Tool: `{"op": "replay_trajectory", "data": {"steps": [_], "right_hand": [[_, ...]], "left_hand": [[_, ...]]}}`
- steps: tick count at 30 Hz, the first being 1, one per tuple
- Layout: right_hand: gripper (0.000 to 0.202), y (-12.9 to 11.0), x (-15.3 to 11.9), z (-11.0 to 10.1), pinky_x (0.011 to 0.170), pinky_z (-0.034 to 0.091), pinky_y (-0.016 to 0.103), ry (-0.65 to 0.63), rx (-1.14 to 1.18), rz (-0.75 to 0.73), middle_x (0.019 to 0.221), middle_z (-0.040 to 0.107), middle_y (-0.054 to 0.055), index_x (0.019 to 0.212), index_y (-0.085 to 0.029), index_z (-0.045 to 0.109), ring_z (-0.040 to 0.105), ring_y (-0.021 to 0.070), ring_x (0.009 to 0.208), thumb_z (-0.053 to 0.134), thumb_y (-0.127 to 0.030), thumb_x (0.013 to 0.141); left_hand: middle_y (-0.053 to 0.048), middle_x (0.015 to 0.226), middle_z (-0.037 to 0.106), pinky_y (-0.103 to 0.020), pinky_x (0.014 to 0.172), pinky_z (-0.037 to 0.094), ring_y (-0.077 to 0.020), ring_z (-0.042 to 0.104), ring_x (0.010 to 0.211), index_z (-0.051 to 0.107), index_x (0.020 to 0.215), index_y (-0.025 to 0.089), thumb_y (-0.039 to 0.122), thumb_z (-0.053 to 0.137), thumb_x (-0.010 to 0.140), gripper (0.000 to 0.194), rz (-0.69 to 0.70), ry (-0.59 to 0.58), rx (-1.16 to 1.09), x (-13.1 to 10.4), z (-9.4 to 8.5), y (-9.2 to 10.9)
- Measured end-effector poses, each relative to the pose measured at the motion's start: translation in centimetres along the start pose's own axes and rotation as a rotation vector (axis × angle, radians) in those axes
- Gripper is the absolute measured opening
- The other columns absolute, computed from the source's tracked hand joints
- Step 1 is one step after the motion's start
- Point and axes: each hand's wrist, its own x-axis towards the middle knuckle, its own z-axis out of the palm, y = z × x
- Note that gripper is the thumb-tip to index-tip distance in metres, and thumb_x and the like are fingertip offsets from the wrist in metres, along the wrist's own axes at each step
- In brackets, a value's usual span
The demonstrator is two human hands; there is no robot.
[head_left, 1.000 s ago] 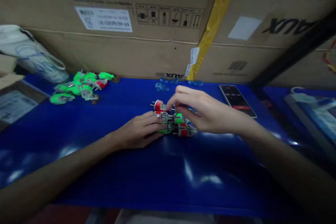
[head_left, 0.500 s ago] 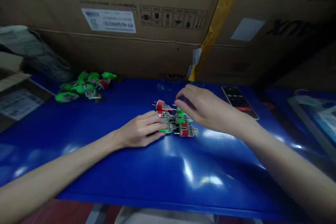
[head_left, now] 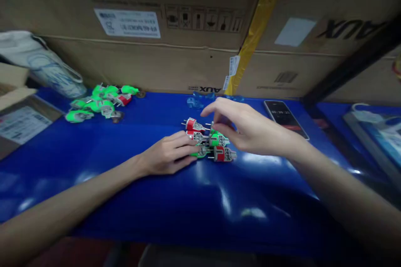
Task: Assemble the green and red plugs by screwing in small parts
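"What's nearest the front edge of the desk (head_left: 188,212)?"

"The left hand (head_left: 167,154), palm down. Its fingers stretch over the left side of a cluster of plugs (head_left: 218,139), probably to steady them. Whether they pinch anything underneath, I can't tell. Just beyond their tips, toward the right edge, lies a red plug (head_left: 223,154)."

"And the cluster itself?"

"Near the desk's middle, in two short rows running away from the front edge. The prongs that show point to the left edge, perhaps so each plug meets the hands alike."

"The right hand (head_left: 246,127)?"

"Arched over the back of the right row, index finger extended, thumb curled below. I can't tell whether those fingers grip anything."

"Farther off?"

"A phone (head_left: 286,117) toward the right edge, screen up, presumably so its timer can be read. Another pile of plugs (head_left: 99,106) sits toward the far left corner, seemingly kept separate. Blue pieces (head_left: 196,102) lie along the far edge, before a carton (head_left: 140,66)."
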Motion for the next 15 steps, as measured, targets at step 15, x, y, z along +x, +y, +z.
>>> {"op": "replay_trajectory", "data": {"steps": [15], "right_hand": [[0.017,-0.58,-0.22,0.04,0.071,0.043,0.03,0.032,-0.148,0.112,0.093,0.063,0.009,0.104,-0.014,0.059,0.058,0.0183,0.08,0.049,-0.025,0.096]], "left_hand": [[-0.009,0.097,0.07,-0.032,0.08,0.055,-0.0184,0.063,0.087,0.06,0.111,0.014,0.014,0.062,0.09,0.021,-0.003,-0.008,-0.005,-0.04,0.02,0.01]]}}
